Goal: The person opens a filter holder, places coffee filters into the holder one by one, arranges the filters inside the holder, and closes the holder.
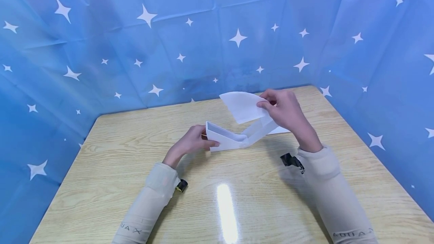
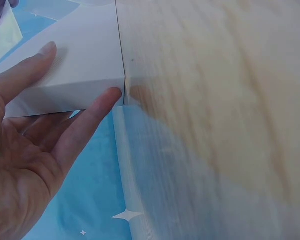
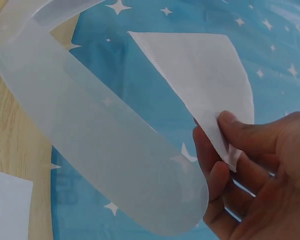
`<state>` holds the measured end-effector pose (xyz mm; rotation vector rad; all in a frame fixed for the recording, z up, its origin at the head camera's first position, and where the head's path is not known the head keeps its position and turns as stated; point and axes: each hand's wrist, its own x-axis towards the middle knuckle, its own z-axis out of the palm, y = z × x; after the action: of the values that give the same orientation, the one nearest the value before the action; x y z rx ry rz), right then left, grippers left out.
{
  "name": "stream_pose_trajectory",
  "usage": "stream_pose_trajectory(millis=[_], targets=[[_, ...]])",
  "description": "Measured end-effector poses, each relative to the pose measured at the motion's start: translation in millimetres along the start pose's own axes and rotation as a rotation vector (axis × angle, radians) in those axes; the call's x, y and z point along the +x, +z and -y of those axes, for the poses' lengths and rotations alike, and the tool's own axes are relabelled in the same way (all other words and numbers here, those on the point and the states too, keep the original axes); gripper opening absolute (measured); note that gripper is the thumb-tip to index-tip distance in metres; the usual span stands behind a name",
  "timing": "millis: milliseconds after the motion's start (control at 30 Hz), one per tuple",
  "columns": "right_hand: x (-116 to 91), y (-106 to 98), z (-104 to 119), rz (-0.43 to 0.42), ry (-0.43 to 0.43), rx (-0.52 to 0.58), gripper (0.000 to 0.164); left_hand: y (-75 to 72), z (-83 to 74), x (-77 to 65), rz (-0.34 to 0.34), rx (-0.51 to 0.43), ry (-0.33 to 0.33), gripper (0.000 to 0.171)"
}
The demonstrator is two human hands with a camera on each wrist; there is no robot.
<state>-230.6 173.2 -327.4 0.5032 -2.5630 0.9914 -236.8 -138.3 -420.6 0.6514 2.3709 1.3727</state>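
Observation:
My left hand (image 1: 193,140) grips one end of a slim white box (image 1: 222,139), held tilted over the table. In the left wrist view, the thumb lies on the box's broad face and the fingers are under its edge. From the box's other end a translucent flap (image 3: 110,130) with a rounded tip reaches toward my right hand (image 1: 286,109). That hand pinches a thin white sheet (image 3: 205,75) between thumb and fingers at one corner; one straight edge of the sheet looks crimped. The flap's tip overlaps the right fingers in the right wrist view.
A flat white piece (image 3: 9,205) lies on the wood-grain table (image 1: 118,183), partly hidden behind the right hand in the head view. Blue cloth (image 1: 118,48) with white stars hangs behind the table and along its sides.

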Motion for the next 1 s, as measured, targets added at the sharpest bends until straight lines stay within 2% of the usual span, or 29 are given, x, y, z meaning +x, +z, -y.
stream_pose_trajectory(millis=[1000], targets=[[-2,21,15,0.106,-0.01,0.022,0.007,-0.3,-1.3,-0.7,-0.001,0.001,-0.002,0.039]])
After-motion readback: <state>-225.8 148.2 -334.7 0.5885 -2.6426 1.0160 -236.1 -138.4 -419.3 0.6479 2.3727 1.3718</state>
